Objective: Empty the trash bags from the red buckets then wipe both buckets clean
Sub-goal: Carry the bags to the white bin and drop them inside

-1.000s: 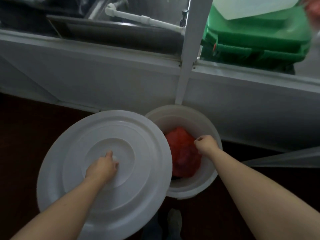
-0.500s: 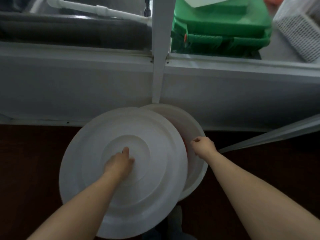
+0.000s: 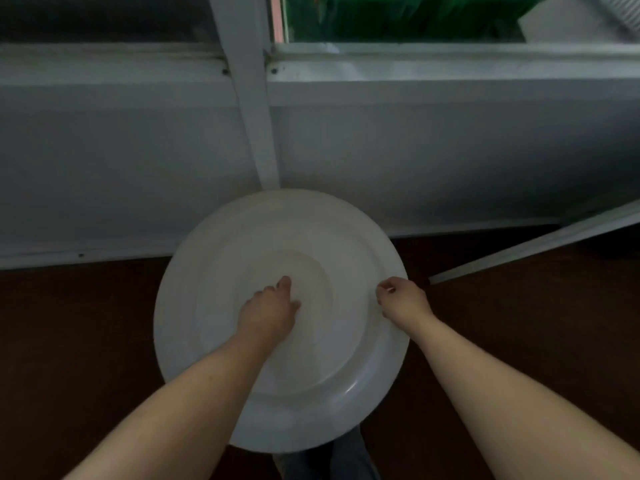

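Note:
A large round white lid (image 3: 311, 237) lies flat over the bucket and hides the bucket and its red bag completely. My left hand (image 3: 268, 311) grips the raised centre of the lid from above. My right hand (image 3: 403, 301) sits at the lid's right edge with curled fingers pinching the rim. Both forearms reach in from the bottom of the view.
Behind the lid runs a white panel (image 3: 450, 150) with an upright white post (image 3: 258, 116). A green crate (image 3: 398, 19) sits on the ledge above. A slanted white bar (image 3: 536, 244) crosses the dark brown floor (image 3: 69, 341) at right. My shoes (image 3: 329, 459) show below the lid.
My left hand has carried the lid to the right over the open bucket, so the red bag is now covered. My right hand stayed at the right rim.

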